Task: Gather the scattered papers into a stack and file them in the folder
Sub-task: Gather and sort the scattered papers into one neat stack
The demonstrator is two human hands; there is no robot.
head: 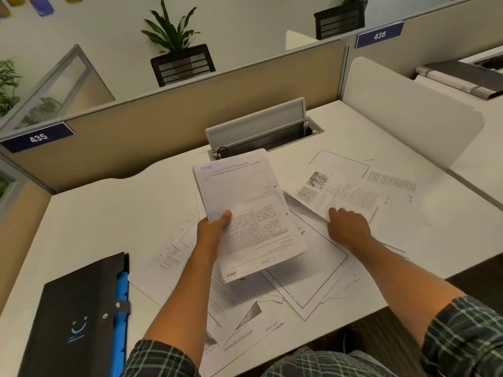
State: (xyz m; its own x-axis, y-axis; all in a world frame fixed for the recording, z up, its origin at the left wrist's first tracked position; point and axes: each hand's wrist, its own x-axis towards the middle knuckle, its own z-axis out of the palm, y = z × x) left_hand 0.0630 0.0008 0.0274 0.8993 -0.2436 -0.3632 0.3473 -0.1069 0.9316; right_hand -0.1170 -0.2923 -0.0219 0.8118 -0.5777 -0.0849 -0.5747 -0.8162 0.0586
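While lifted off the white tabletop [95,213], gathered stack of papers [245,202] pinched in left hand [211,232], thumb on top near the stack's left edge, fingers hidden underneath. Right hand [348,227] down on a printed sheet with two small photos [340,194], fingers curled at its near edge; whether pinching or only pressing, cannot tell. More loose papers [307,281] spread flat and overlapping beneath and around both forearms, some reaching the tabletop's near edge, one bordered sheet [340,163] farther back on the right. Black folder [79,322] closed and flat at the near left corner, blue dividers [121,308] showing along its right side, just beside the nearest loose sheet. Open cable tray [261,131] set into the tabletop behind the stack. Plaid sleeves [462,336] at the bottom.
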